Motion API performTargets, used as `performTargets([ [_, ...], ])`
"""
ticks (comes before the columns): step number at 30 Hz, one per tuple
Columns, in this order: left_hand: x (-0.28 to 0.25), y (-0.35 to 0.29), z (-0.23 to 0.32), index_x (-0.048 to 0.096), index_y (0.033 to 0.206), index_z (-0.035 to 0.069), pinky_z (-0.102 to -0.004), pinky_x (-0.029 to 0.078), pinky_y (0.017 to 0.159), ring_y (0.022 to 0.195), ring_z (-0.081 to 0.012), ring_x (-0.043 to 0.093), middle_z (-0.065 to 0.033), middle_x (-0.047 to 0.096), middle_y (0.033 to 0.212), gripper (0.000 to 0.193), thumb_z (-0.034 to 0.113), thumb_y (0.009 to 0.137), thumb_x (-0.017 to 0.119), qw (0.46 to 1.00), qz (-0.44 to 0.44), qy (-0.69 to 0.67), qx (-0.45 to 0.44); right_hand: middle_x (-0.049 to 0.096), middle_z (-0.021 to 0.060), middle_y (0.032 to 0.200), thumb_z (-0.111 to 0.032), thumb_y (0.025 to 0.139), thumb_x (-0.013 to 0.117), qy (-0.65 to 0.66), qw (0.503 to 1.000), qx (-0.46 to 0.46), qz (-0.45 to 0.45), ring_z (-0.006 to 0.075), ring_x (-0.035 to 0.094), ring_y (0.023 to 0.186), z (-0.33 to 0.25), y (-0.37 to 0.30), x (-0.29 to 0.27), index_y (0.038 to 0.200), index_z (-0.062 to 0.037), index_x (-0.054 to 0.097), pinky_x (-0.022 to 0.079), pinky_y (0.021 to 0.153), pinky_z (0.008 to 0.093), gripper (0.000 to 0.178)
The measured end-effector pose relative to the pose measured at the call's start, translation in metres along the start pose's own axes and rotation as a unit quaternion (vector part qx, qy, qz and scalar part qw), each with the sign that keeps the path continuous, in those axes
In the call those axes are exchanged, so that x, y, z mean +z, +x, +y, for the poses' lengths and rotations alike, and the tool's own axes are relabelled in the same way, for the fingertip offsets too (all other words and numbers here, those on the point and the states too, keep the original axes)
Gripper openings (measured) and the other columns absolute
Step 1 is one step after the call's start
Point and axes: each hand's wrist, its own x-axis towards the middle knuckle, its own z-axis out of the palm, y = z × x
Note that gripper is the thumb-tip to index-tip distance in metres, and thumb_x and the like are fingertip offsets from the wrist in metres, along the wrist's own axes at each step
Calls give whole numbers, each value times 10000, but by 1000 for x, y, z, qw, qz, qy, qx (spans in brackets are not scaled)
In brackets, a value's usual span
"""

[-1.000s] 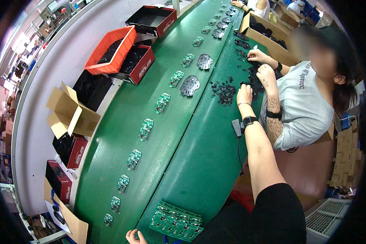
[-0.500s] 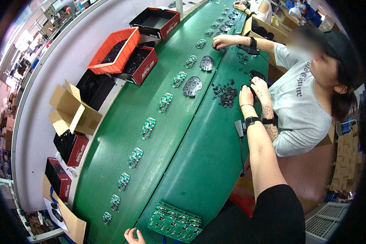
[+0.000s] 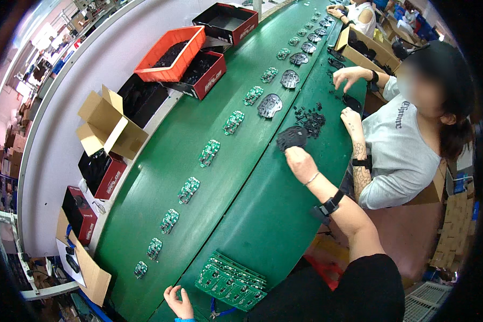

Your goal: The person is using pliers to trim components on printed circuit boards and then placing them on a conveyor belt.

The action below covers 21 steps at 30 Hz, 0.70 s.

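Note:
My right hand (image 3: 301, 165) grips a black mouse shell (image 3: 291, 138) by its near edge. It holds the shell over the green work surface (image 3: 263, 198), close to a pile of small black plastic parts (image 3: 310, 121). At the lower edge my left hand (image 3: 178, 302) is empty, its fingers apart and curved. Beside it lies a stack of green circuit board panels (image 3: 231, 284). Several small green circuit boards (image 3: 209, 153) run in a line along the belt (image 3: 161, 161), and more black mouse shells (image 3: 270, 106) lie to their right, farther off.
A co-worker (image 3: 397, 155) sits at the right, one hand (image 3: 351, 78) raised and the other beside a black shell (image 3: 351, 103). Along the left stand an orange bin (image 3: 169, 53), a cardboard box (image 3: 110, 126) and red-black boxes (image 3: 228, 24). Blue-handled pliers (image 3: 220, 310) lie below the panels.
My right hand has come away from beside the co-worker's hand, moving left and nearer with the mouse shell. The co-worker's far hand has left the belt. The view has shifted slightly.

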Motion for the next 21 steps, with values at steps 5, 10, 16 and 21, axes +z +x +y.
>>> performTargets([
  [5,-4,-1,-2,595,895,73,-297,398,699,985,-215,469,-92,460,1081,138,100,760,602,1000,29,0,6,476,86,710,-61,711,487,77,992,-92,-36,231,544,706,-41,42,50,762,-62,454,475,609,325,60],
  [10,-12,-14,-20,594,896,64,-270,416,646,966,-202,479,-93,459,1077,133,87,765,599,999,38,-1,3,484,92,746,-78,732,512,41,992,-69,-98,238,546,726,-34,56,71,809,-64,468,483,626,332,90],
  [16,-14,-27,-30,593,896,50,-249,429,608,956,-191,485,-94,452,1083,123,74,776,590,998,43,-35,-38,528,106,800,-112,760,580,189,980,44,-46,271,550,776,-97,37,1,957,-48,511,461,682,372,218],
  [21,-16,-21,-2,599,890,44,-265,432,660,980,-189,478,-91,449,1106,113,89,787,584,997,45,-51,-23,550,87,644,-104,729,589,124,986,68,-93,267,563,687,-105,0,-83,730,-72,589,455,628,373,32],
])
